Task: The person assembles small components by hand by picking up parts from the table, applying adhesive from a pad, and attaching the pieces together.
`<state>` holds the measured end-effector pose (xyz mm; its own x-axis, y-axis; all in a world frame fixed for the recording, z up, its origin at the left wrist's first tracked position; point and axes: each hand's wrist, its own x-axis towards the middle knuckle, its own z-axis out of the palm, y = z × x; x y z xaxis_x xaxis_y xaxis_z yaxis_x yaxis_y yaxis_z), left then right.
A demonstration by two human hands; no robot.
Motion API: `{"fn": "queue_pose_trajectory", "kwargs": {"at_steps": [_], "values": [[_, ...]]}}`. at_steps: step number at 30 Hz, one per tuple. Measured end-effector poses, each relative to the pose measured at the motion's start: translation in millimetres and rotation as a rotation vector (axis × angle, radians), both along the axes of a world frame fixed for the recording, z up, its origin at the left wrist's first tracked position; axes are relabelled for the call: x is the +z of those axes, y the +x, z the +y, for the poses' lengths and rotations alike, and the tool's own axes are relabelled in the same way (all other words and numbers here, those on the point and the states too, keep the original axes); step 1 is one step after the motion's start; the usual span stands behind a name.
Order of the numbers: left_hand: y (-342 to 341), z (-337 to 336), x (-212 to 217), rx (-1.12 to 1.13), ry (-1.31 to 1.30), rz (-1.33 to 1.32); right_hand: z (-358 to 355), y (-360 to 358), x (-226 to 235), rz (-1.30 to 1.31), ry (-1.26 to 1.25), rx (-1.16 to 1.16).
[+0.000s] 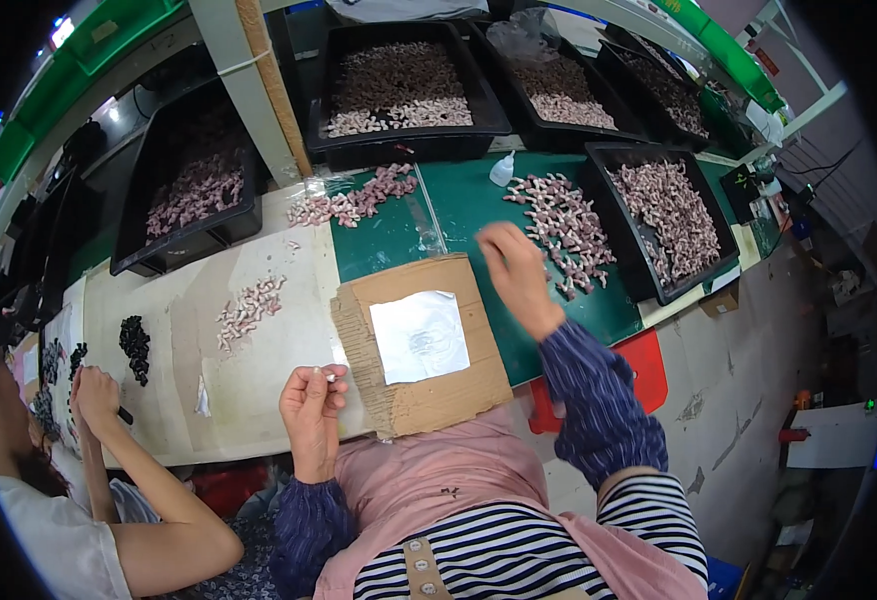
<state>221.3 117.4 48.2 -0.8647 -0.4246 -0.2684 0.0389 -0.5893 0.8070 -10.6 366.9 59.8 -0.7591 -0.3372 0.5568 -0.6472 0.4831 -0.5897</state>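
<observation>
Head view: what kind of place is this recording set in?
Most likely a small-parts assembly or sorting workshop. Black trays full of small pinkish pieces line the workbench, more pieces lie in loose piles on it, and a co-worker handles similar bits alongside. The left hand pinches one piece.

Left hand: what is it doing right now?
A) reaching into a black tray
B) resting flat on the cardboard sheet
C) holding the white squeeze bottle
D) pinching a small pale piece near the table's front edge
D: the left hand is raised by the table's front edge, fingertips pinched on a small pale piece, left of the cardboard sheet.
</observation>
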Motion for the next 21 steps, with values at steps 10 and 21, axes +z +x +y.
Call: {"fn": "queue_pose_trajectory", "kwargs": {"at_steps": [10, 21], "values": [[13, -2, -2, 0.026, 0.125, 0.008, -102, -126, -38, 0.008, 0.204, 0.044], [6, 3, -7, 0.046, 0.245, 0.099, -62, -64, 7, -0.52, -0.064, 0.073]]}}
